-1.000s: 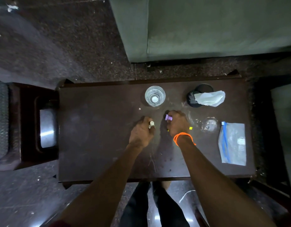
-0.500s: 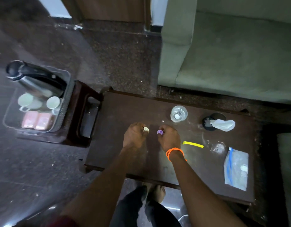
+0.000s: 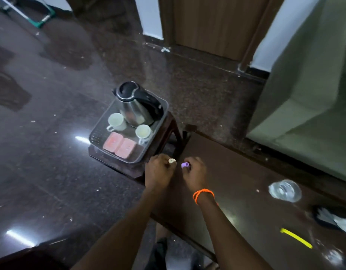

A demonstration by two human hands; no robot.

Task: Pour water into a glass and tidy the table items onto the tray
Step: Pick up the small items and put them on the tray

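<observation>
My left hand [image 3: 160, 173] is closed around a small cream-coloured item [image 3: 172, 161] that pokes out of the fist. My right hand [image 3: 194, 175], with an orange band at the wrist, is closed around a small purple item [image 3: 185, 164]. Both hands hover over the left end of the dark wooden table [image 3: 236, 172], just right of the clear tray [image 3: 96, 136]. The tray sits on a low stool and holds a steel kettle [image 3: 136, 106], two white cups [image 3: 115, 120] and two pink packets [image 3: 119, 146]. A glass of water [image 3: 285, 190] stands on the table to the right.
A yellow strip [image 3: 296, 238] lies on the table at the right, near a second glass [image 3: 332, 256] and a black object with white tissue [image 3: 332, 219]. A green sofa [image 3: 308, 98] stands behind the table. A wooden door [image 3: 213, 22] is at the back; shiny dark floor spreads left.
The view has swung left, bringing the tray and kettle toward the centre. Both hands, still holding the small items, have moved left along the table to its end beside the tray.
</observation>
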